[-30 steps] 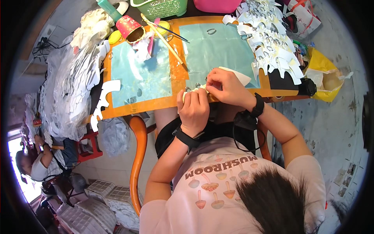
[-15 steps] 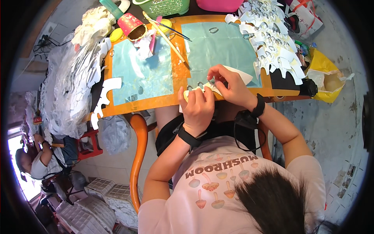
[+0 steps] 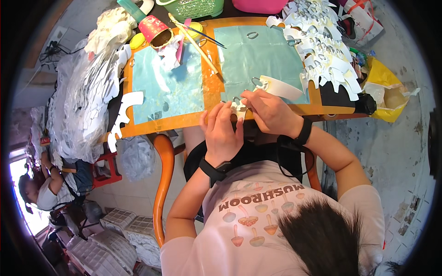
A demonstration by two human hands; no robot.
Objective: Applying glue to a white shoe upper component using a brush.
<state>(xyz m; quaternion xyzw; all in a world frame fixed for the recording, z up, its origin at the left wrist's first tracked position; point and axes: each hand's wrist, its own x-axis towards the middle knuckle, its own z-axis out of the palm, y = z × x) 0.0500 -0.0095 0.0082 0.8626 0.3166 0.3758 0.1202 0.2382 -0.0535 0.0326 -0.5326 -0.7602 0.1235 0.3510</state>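
A white scalloped strip (image 3: 282,89) is held at the table's near edge, its right part curling up and a grey ring (image 3: 256,82) standing at its edge. Further left along the same strip, more grey rings show between my hands. My left hand (image 3: 223,140) pinches the strip's left end, with the fingertips partly hidden behind the hand. Fingers closed, my right hand (image 3: 275,115) grips the strip's middle. What lies right under its fingertips is covered.
Finished-looking strips with rings are heaped (image 3: 322,50) at the far right. Plain white strips (image 3: 85,87) lie in plastic at left. A red cup (image 3: 154,30), a wooden-handled brush (image 3: 199,46), a loose ring (image 3: 252,35) and a green basket (image 3: 195,8) stand or lie toward the back.
The strip has tilted up at its right part, showing a ring. My right hand has moved slightly down and left; my left hand has turned and shifted left and down.
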